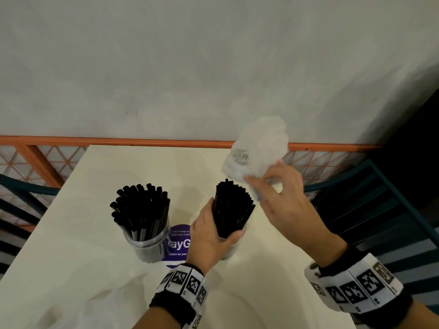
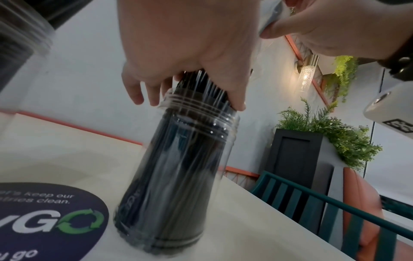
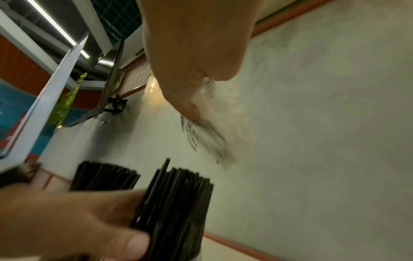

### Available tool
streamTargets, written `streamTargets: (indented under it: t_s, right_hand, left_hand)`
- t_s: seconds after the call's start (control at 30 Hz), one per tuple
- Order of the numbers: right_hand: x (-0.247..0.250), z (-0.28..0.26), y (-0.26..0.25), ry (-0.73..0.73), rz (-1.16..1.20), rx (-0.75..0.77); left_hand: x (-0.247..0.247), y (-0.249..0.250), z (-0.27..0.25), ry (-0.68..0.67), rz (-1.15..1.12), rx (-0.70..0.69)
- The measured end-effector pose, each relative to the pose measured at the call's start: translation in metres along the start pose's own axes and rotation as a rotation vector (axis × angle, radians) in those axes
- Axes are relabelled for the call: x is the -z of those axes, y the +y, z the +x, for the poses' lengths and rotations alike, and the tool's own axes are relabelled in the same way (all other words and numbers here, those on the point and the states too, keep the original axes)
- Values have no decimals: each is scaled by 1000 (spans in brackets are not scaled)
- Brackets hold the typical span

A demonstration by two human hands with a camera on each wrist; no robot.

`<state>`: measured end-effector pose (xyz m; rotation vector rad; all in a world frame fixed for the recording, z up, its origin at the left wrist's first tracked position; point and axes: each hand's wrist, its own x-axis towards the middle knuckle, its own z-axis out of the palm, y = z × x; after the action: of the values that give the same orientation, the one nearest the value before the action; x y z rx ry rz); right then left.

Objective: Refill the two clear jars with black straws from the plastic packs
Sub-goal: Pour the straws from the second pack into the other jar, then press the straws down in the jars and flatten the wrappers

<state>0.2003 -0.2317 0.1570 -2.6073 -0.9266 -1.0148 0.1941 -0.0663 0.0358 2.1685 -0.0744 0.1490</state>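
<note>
jar (image 2: 178,167) wall — left-wrist only, hands (image 1: 209,236) elsewhere

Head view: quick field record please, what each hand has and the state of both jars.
left hand: grips straw bundle standing in right jar
right hand: pinches empty plastic pack, lifted above the straws
left jar: full of black straws, untouched
table: purple round sticker between jars
</note>
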Motion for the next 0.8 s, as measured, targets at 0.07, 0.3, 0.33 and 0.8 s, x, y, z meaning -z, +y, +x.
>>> streamTargets:
  t_s: [0.07,0.3,0.33,0.8]
  right_hand:
    - [10,5,3,124,-15,-90]
    - [44,-33,-20,247,316,-507]
    - [45,-44,-28,200,413,-550]
    - [43,-130,-94,-589,1221,-921]
  left_hand:
    - [5,2,-2,-18,-6,8]
    - [43,32,-37,15,-196,79]
    - [49,41,-47,-12,-277,90]
    - [85,30,-157,-16,-620,379]
